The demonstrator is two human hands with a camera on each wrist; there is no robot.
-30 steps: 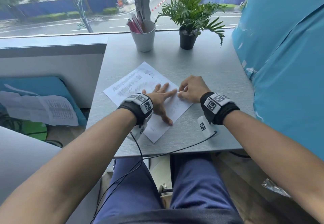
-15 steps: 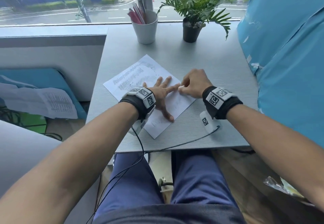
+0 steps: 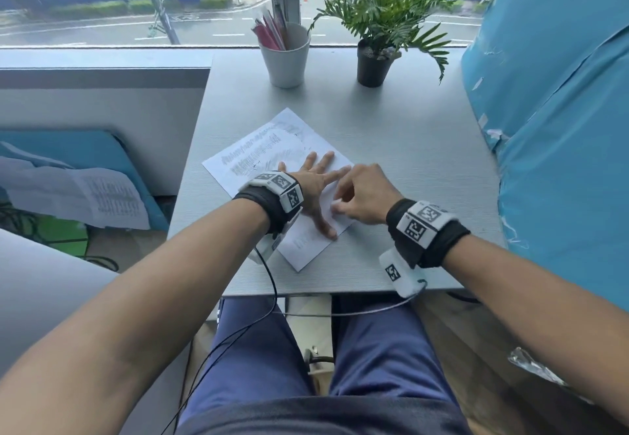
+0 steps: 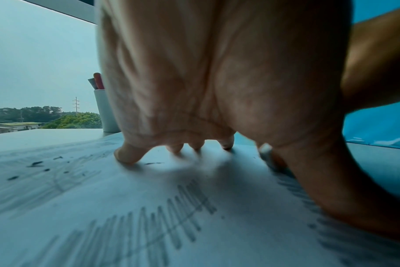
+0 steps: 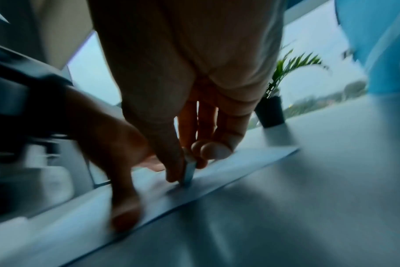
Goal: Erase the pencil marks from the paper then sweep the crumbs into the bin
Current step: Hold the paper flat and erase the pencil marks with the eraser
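So the paper [image 3: 272, 162] is lying at an angle in the middle of the bench [image 3: 408, 148], and the left hand [image 3: 315, 184] is spread flat on it, fingers fanned out, pinning it down. The right hand [image 3: 364, 196] is pinching a small pale eraser [image 5: 189, 171] between thumb and fingertips, tip pressed onto the sheet close to its right edge, just beside the left thumb.

Plenty of pencil marks [image 4: 162, 222] are left, mostly on the far-left part of the sheet, plus dark crumbs [image 4: 37, 163] scattered near the left fingers. I'd call this mid-erasing, not close to sweeping yet.

What could go wrong, I reckon: rubbing that close to the edge can catch and crease or tear the paper if the stroke runs off it. The left hand only holds the middle, so the far corner could swing under a hard stroke. Crumbs could also get smeared by the palm. No bin is visible in any view, so sweeping might scatter crumbs onto the floor.
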